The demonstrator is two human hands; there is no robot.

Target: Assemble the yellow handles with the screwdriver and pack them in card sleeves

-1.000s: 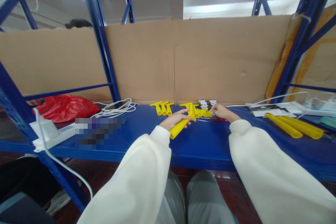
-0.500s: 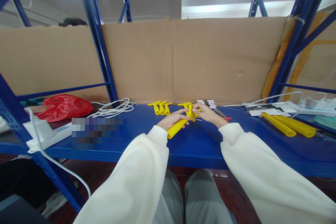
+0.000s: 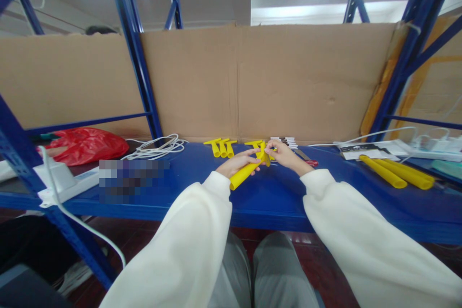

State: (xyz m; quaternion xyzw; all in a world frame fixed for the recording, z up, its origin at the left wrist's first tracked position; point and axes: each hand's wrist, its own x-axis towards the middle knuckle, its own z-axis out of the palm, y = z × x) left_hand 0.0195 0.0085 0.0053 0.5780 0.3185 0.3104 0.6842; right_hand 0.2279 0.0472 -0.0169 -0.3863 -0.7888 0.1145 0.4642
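Note:
My left hand (image 3: 238, 162) is closed around a yellow T-shaped tool with a hollow tube handle (image 3: 244, 176), its open end pointing down toward me. At the tool's crosspiece, the fingers of my right hand (image 3: 283, 154) are pinched together. Whatever they hold there is too small to make out. Just behind the hands, another yellow T-shaped piece (image 3: 253, 143) lies partly hidden. To the left of it stands a row of similar yellow T-shaped pieces (image 3: 224, 148). A tool with red handles (image 3: 312, 162) lies beyond my right wrist.
Small black-and-white items (image 3: 287, 141) lie against the cardboard panel (image 3: 191, 82). Yellow tubes (image 3: 384, 172) rest at the right beside a power strip (image 3: 442, 154). On the left are a white cable (image 3: 162, 148), a red plastic bag (image 3: 88, 144) and another power strip (image 3: 81, 184). Blue posts (image 3: 135, 53) frame the bench.
The hands and the yellow tool stay almost in the same place. The camera view has shifted very slightly.

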